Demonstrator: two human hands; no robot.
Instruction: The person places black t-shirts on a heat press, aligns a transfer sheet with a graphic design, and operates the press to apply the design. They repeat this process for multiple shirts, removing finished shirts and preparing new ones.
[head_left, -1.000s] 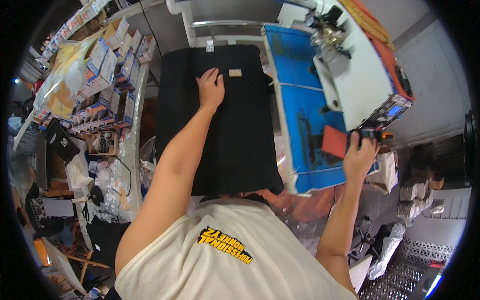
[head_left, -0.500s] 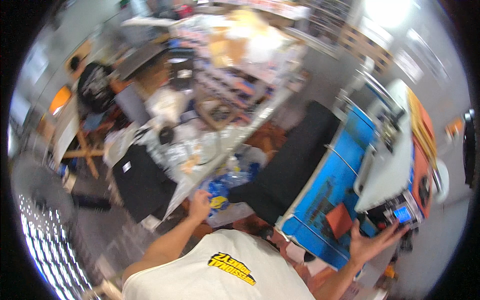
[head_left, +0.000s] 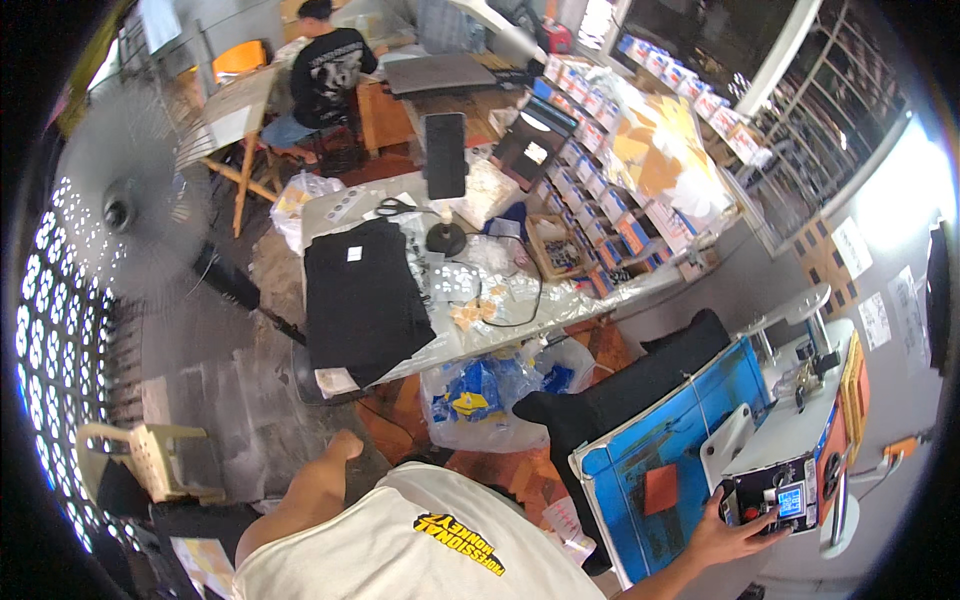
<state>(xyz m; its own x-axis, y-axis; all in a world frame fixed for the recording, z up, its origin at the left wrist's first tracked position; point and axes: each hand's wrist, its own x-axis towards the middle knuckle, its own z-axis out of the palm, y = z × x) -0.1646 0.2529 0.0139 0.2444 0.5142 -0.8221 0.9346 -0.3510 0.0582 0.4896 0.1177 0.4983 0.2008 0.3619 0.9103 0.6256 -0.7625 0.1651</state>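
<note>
The right hand (head_left: 735, 535) is resting open on the control box (head_left: 785, 490) of the heat press (head_left: 800, 420), fingers spread and a fingertip pressing near its small lit screen (head_left: 790, 500). The left hand (head_left: 345, 445) is hanging free beside the body, holding nothing; whether it is curled or flat is too hard to tell.

Judging from this, the button press is going best with 1 fingertip square on the key and the palm kept off the neighbouring ones, since the panel is small and crowded.

The box is sitting at the press's near corner, just beside the blue platen (head_left: 665, 450), where a black garment (head_left: 620, 385) is draping over the far edge and a red pad (head_left: 660, 488) is lying on top. A bag (head_left: 490, 395) is crowding the floor between platen and table (head_left: 480, 330); open floor is lying to the left, near the chair (head_left: 150, 455).
</note>
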